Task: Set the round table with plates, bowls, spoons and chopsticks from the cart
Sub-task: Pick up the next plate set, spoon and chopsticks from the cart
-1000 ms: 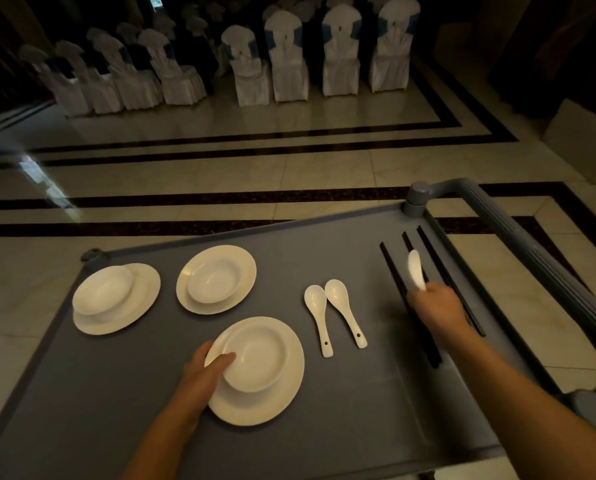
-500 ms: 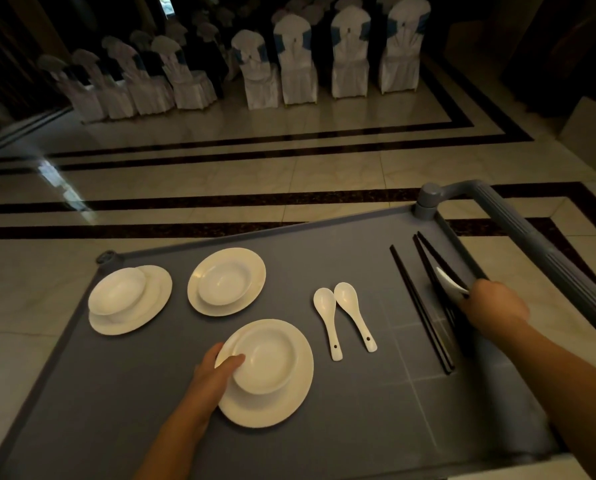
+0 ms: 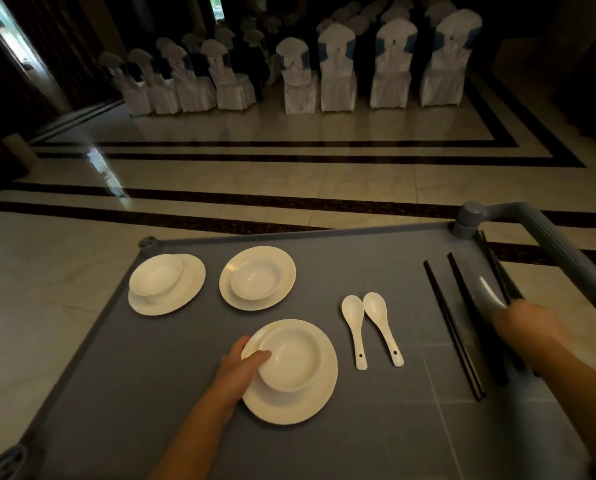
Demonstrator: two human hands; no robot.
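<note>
On the grey cart top [image 3: 192,427] stand three white plates, each with a white bowl on it. My left hand [image 3: 241,368] grips the rim of the nearest plate [image 3: 289,403], thumb on its bowl [image 3: 291,356]. Two white spoons [image 3: 371,329] lie side by side at mid-cart. Black chopsticks [image 3: 452,327] lie along the right side. My right hand [image 3: 521,323], blurred, holds a white spoon [image 3: 488,292] and a pair of black chopsticks [image 3: 497,268] near the cart's right edge.
The other two plate-and-bowl sets sit at the cart's far left [image 3: 166,284] and far middle [image 3: 257,278]. The grey cart handle [image 3: 559,244] runs along the right. Beyond lies a tiled floor with rows of white-covered chairs [image 3: 334,71].
My right hand, holding the spoon, has moved right from the middle chopsticks to the pair at the cart's right edge. My left hand has stayed on the nearest plate.
</note>
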